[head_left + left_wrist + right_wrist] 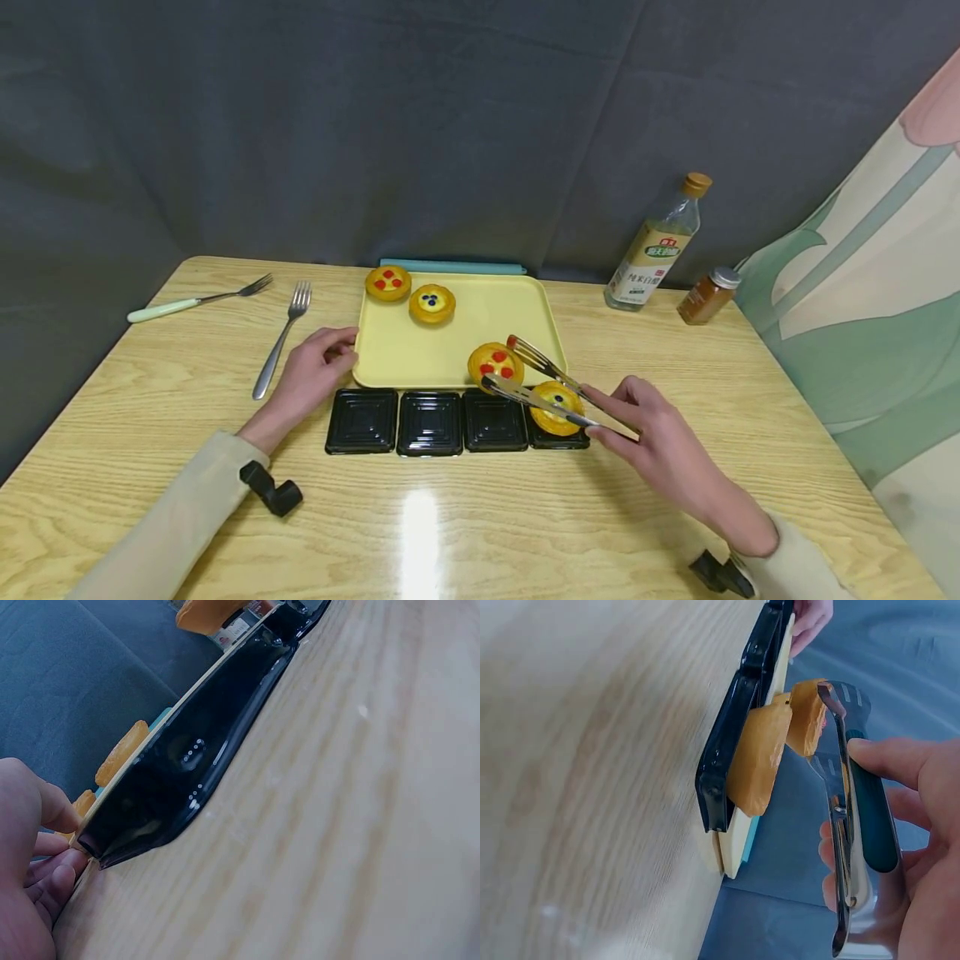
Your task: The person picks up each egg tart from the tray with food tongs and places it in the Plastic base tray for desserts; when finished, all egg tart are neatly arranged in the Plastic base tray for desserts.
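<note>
Counter (337, 542) comes nearest, with a pale cuff and a black band at each wrist. On the right, the right hand (667, 442) grips metal tongs (875, 817) by their teal-padded handle, so its grip is closed around them.

Just beyond stand four black containers (431, 423) in a row. One blueberry tart (551, 425) sits at the rightmost, rising above its rim, and that one looks done; whether it lies flat inside, I can't tell. The other three containers carry no tart.

Between the tong tips is a red-topped tart (495, 360), over the near edge of the yellow tray (491, 312). It seems pinched there, though how far it is lifted is hard to judge.

At the tray's left edge, the left hand (309, 367) has its fingers bent against the rim; that grip appears to pinch it, perhaps as a steadying hold. Farther back on the tray, a second blueberry tart (432, 305) and another red-topped tart (387, 283) are left, side by side in the far left part. By my reading, moving tarts into containers is about a quarter done: one placed, one between the tongs, two waiting.

A steel fork (282, 340) and a green-handled fork (161, 310) lie to the left, untouched; a jar (708, 296) and a bottle (652, 250) stand far right, before dark cloth (375, 125).
</note>
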Demonstrator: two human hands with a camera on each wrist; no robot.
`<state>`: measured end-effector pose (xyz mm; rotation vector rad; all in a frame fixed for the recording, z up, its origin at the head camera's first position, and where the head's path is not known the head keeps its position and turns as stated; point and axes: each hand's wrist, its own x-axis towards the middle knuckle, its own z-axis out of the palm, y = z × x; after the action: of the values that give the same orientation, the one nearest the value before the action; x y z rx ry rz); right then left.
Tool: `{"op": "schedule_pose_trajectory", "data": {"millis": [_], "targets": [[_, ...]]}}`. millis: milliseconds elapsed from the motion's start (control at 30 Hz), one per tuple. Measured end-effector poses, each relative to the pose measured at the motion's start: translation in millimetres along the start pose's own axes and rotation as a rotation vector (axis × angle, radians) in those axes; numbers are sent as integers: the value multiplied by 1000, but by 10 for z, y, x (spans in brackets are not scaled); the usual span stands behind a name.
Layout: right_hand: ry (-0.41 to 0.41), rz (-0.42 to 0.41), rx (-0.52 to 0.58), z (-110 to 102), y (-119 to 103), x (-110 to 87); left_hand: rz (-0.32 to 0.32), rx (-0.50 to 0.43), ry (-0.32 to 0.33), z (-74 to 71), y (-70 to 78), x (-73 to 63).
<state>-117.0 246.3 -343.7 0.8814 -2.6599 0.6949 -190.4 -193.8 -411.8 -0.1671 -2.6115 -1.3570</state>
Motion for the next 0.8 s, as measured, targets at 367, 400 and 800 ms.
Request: {"op": "schedule_pose_trajectory", "data": {"millis": [367, 400, 800], "targets": [[0, -7, 15, -12, -106, -164, -7, -4, 0, 10, -12, 1], [4, -9, 14, -15, -111, -179, -7, -4, 0, 10, -11, 3], [-33, 42, 18, -19, -161, -311, -12, 2, -4, 10, -4, 10]]}}
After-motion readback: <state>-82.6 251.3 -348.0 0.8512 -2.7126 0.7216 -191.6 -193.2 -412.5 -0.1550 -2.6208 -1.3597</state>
